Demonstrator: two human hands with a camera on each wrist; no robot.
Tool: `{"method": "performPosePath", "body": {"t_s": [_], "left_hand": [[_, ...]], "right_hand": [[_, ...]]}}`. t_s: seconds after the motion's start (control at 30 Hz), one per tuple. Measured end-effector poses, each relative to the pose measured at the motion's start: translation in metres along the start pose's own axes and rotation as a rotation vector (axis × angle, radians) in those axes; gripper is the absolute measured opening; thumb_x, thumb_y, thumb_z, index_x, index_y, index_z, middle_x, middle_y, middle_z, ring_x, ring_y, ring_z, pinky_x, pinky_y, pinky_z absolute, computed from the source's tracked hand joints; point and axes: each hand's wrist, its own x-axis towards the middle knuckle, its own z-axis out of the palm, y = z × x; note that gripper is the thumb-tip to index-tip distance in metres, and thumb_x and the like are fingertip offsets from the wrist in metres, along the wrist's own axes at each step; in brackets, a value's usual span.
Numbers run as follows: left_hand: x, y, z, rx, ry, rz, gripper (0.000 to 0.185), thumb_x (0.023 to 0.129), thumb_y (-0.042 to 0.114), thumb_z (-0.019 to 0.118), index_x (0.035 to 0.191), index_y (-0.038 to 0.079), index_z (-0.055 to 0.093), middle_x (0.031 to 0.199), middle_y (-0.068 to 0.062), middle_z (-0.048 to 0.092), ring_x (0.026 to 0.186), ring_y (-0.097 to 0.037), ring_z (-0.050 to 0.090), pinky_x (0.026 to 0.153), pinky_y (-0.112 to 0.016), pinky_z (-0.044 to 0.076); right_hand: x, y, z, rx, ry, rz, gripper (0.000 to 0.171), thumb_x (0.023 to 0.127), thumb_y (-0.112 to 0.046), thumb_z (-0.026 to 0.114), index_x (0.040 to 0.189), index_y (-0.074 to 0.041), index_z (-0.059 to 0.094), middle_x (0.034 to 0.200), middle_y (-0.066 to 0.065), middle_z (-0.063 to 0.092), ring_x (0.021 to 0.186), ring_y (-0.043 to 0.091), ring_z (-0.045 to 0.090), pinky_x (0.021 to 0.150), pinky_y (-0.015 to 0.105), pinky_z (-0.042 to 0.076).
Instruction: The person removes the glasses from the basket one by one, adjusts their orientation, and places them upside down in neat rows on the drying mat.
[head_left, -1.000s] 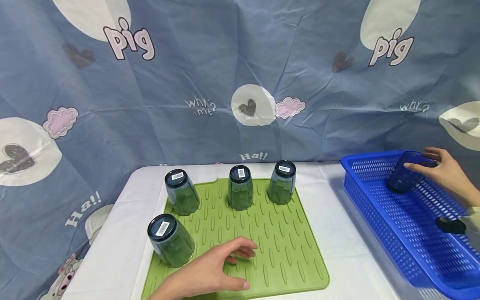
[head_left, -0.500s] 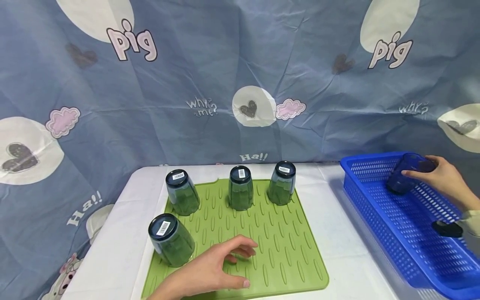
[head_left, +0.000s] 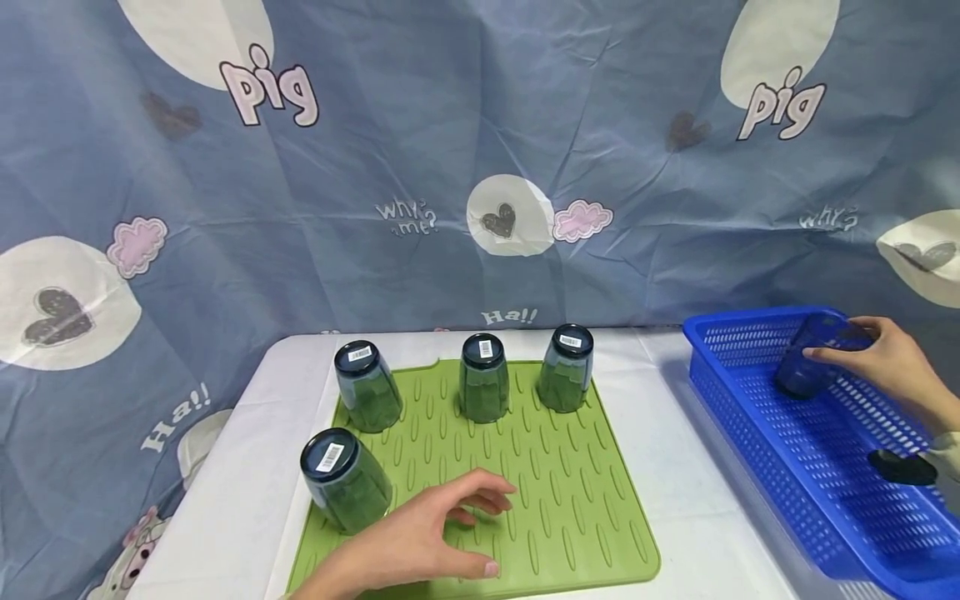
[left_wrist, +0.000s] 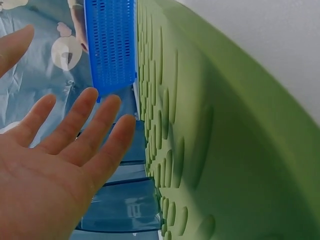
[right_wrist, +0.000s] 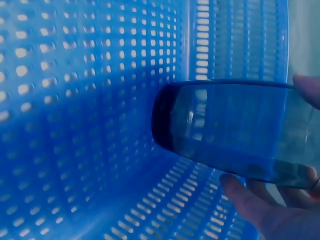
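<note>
My right hand (head_left: 885,360) grips a dark blue glass (head_left: 806,360) near its rim, tilted inside the far end of the blue basket (head_left: 720,392). In the right wrist view the glass (right_wrist: 235,130) lies sideways above the basket's perforated floor (right_wrist: 75,125), fingertips (right_wrist: 245,197) under it. My left hand (head_left: 431,537) rests on the green ribbed mat (head_left: 570,492) at its front, fingers loosely spread and holding nothing. In the left wrist view the palm and fingers (left_wrist: 75,135) hover beside the mat (left_wrist: 225,135). Several blue glasses stand upside down on the mat, the nearest (head_left: 343,479) just left of my left hand.
Three upturned glasses line the mat's far edge (head_left: 366,385), (head_left: 482,387), (head_left: 566,367). The white table (head_left: 682,483) shows between mat and basket. A patterned blue cloth (head_left: 480,167) hangs behind. The wrist camera (head_left: 903,468) sits on my right forearm over the basket.
The right hand has shifted the glass slightly within the far end of the basket. The left hand has stayed on the mat.
</note>
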Motion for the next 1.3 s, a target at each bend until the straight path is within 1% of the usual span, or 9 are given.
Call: {"method": "performPosePath", "body": {"t_s": [0.43, 0.63, 0.87, 0.93, 1.0, 1.1, 1.17, 1.2, 1.3], "left_hand": [[-0.001, 0.003, -0.002, 0.027, -0.004, 0.016, 0.055, 0.085, 0.024, 0.078, 0.133, 0.028, 0.052, 0.127, -0.001, 0.061, 0.117, -0.021, 0.058, 0.101, -0.037, 0.047], [0.0, 0.005, -0.005, 0.01, 0.05, 0.012, 0.048, 0.087, 0.025, 0.077, 0.129, 0.028, 0.055, 0.128, -0.002, 0.06, 0.119, -0.024, 0.056, 0.103, -0.038, 0.045], [0.0, 0.006, -0.008, -0.02, 0.08, -0.002, 0.048, 0.087, 0.024, 0.077, 0.129, 0.029, 0.055, 0.129, -0.004, 0.058, 0.122, -0.027, 0.053, 0.103, -0.038, 0.044], [0.0, 0.006, -0.009, -0.024, 0.082, -0.003, 0.047, 0.087, 0.024, 0.077, 0.129, 0.029, 0.055, 0.129, -0.004, 0.058, 0.122, -0.027, 0.053, 0.103, -0.038, 0.044], [0.0, 0.006, -0.009, -0.029, 0.081, -0.003, 0.047, 0.087, 0.023, 0.077, 0.129, 0.029, 0.055, 0.13, -0.004, 0.058, 0.122, -0.027, 0.053, 0.103, -0.039, 0.044], [0.0, 0.005, -0.008, -0.034, 0.076, -0.004, 0.047, 0.088, 0.022, 0.076, 0.129, 0.029, 0.055, 0.13, -0.005, 0.058, 0.122, -0.028, 0.053, 0.103, -0.039, 0.044], [0.0, 0.005, -0.008, -0.037, 0.073, -0.006, 0.047, 0.088, 0.022, 0.076, 0.129, 0.029, 0.055, 0.13, -0.005, 0.058, 0.122, -0.028, 0.052, 0.103, -0.039, 0.044], [0.0, 0.005, -0.008, -0.039, 0.072, -0.008, 0.047, 0.088, 0.022, 0.076, 0.129, 0.029, 0.055, 0.13, -0.005, 0.058, 0.122, -0.028, 0.052, 0.103, -0.039, 0.044], [0.0, 0.004, -0.009, -0.044, 0.069, -0.012, 0.047, 0.088, 0.022, 0.076, 0.129, 0.029, 0.055, 0.131, -0.005, 0.057, 0.122, -0.028, 0.053, 0.104, -0.039, 0.044]], "right_hand": [[-0.022, -0.024, -0.002, 0.016, 0.049, -0.029, 0.103, 0.088, -0.046, 0.071, 0.147, 0.017, 0.014, 0.135, 0.048, 0.029, 0.114, 0.066, 0.034, 0.089, 0.076, 0.032], [-0.036, -0.04, -0.001, 0.058, 0.075, -0.043, 0.101, 0.089, -0.044, 0.071, 0.149, 0.015, 0.014, 0.137, 0.045, 0.032, 0.12, 0.065, 0.032, 0.097, 0.075, 0.026], [-0.047, -0.058, -0.002, 0.08, 0.105, -0.046, 0.1, 0.089, -0.044, 0.071, 0.152, 0.009, 0.013, 0.142, 0.04, 0.034, 0.124, 0.062, 0.032, 0.097, 0.073, 0.028], [-0.05, -0.062, -0.001, 0.078, 0.123, -0.056, 0.101, 0.088, -0.043, 0.073, 0.152, 0.007, 0.014, 0.141, 0.037, 0.037, 0.123, 0.059, 0.035, 0.095, 0.056, 0.041], [-0.053, -0.065, 0.0, 0.074, 0.148, -0.069, 0.1, 0.087, -0.042, 0.074, 0.153, 0.005, 0.015, 0.139, 0.035, 0.04, 0.119, 0.054, 0.04, 0.084, 0.031, 0.045], [-0.057, -0.068, 0.001, 0.088, 0.192, -0.079, 0.098, 0.086, -0.039, 0.076, 0.153, 0.003, 0.018, 0.136, 0.032, 0.044, 0.104, 0.024, 0.051, 0.064, 0.007, 0.031], [-0.06, -0.069, 0.002, 0.115, 0.22, -0.077, 0.095, 0.086, -0.036, 0.077, 0.153, 0.0, 0.02, 0.137, 0.031, 0.044, 0.096, 0.003, 0.047, 0.063, 0.0, 0.031], [-0.061, -0.07, 0.003, 0.128, 0.232, -0.073, 0.094, 0.086, -0.035, 0.077, 0.153, -0.002, 0.021, 0.138, 0.03, 0.043, 0.095, -0.001, 0.044, 0.063, -0.001, 0.033], [-0.065, -0.074, 0.004, 0.154, 0.262, -0.067, 0.09, 0.087, -0.034, 0.076, 0.154, -0.01, 0.021, 0.142, 0.026, 0.042, 0.103, 0.004, 0.049, 0.068, -0.003, 0.034]]}}
